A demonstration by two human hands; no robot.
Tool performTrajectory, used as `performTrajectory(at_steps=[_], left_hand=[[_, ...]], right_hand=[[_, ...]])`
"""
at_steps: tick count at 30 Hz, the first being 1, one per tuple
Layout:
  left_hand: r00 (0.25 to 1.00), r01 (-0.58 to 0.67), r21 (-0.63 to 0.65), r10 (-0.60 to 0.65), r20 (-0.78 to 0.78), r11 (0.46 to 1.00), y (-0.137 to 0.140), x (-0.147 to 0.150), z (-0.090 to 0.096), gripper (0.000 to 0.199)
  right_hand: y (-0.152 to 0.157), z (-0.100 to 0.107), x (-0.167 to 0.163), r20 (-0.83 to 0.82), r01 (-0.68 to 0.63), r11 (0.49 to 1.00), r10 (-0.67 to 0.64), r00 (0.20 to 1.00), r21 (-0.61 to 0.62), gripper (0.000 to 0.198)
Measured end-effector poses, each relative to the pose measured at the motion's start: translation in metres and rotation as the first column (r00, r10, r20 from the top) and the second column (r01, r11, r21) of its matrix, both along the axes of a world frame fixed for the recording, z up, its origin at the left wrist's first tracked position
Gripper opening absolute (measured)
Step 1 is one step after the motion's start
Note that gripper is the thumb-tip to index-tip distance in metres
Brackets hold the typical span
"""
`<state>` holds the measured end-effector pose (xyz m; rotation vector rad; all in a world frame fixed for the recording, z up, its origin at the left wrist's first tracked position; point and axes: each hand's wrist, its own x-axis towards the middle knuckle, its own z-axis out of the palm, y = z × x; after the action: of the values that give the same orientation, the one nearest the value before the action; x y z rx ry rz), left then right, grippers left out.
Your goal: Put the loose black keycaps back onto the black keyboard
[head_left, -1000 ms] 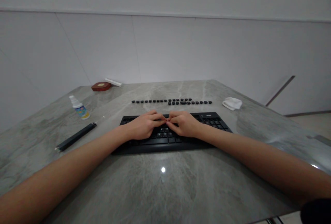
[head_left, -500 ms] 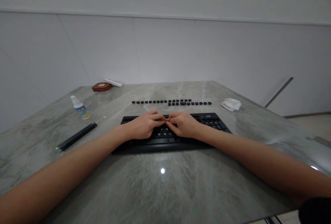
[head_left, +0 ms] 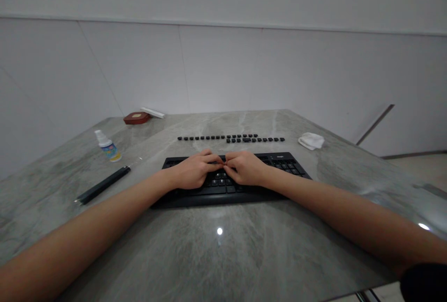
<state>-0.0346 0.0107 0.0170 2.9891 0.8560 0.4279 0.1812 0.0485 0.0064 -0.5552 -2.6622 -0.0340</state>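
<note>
A black keyboard [head_left: 216, 198] lies on the grey marbled table in front of me, partly covered by both hands. My left hand [head_left: 195, 170] rests over its middle from the left, fingers drawn together toward the right. From the other side my right hand [head_left: 247, 168] meets it, thumb and fingers pinched. The fingertips of both hands come together just above the keys; whatever is between them is too small to make out. Behind the keyboard, loose black keycaps [head_left: 247, 140] lie in rows on the table.
On the left stand a spray bottle [head_left: 108, 146] and a long black tool [head_left: 104, 184] lying slantwise. A reddish-brown case [head_left: 136, 118] and a white strip [head_left: 152, 112] are at the back left. A crumpled white cloth [head_left: 310, 141] lies on the right of the table [head_left: 223, 255].
The hands keep nearly the same place over the keyboard, fingertips still together. Only a very slight shift of the whole view shows.
</note>
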Motion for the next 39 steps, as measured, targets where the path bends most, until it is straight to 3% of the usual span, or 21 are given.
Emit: performTrajectory(at_steps=[4,9,12,17,21,25,28,34,39], left_hand=[[0.995,-0.009,-0.012,0.010,0.095,1.000,-0.001,-0.001,-0.004,0.051],[0.971,-0.128,0.015,0.122,0.204,0.992,-0.002,-0.002,-0.009,0.054],[0.970,-0.128,0.021,0.121,0.213,0.992,-0.002,-0.002,-0.010,0.053],[0.972,-0.097,0.021,0.091,0.218,0.995,-0.001,-0.002,-0.009,0.047],[0.974,-0.093,0.023,0.086,0.208,0.995,-0.001,-0.002,-0.010,0.048],[0.977,-0.095,0.022,0.089,0.194,0.995,-0.001,-0.002,-0.010,0.049],[0.977,-0.096,0.025,0.089,0.193,0.995,-0.001,-0.002,-0.010,0.048],[0.977,-0.094,0.012,0.090,0.191,0.996,-0.002,-0.001,-0.008,0.048],[0.978,-0.095,0.013,0.091,0.188,0.995,-0.002,-0.001,-0.008,0.048]], right_hand=[[0.001,-0.004,0.000,-0.045,-0.014,0.999,0.016,0.999,0.037,0.026],[0.005,-0.006,0.002,-0.205,0.053,0.998,-0.055,0.977,-0.014,0.028],[0.006,-0.006,0.003,-0.279,0.078,0.996,-0.086,0.956,-0.038,0.022],[0.004,-0.009,0.001,-0.183,0.030,0.998,-0.041,0.982,-0.059,0.018],[0.012,-0.002,0.003,-0.144,0.150,0.987,-0.156,0.977,-0.053,0.019],[0.047,0.017,0.007,0.022,0.342,0.938,-0.341,0.940,-0.053,0.018],[0.079,0.022,0.009,0.124,0.333,0.943,-0.328,0.937,-0.024,0.021],[0.102,0.001,0.005,0.004,0.348,0.936,-0.349,0.937,0.062,0.027],[0.104,-0.008,0.004,0.075,0.280,0.952,-0.290,0.954,0.122,0.027]])
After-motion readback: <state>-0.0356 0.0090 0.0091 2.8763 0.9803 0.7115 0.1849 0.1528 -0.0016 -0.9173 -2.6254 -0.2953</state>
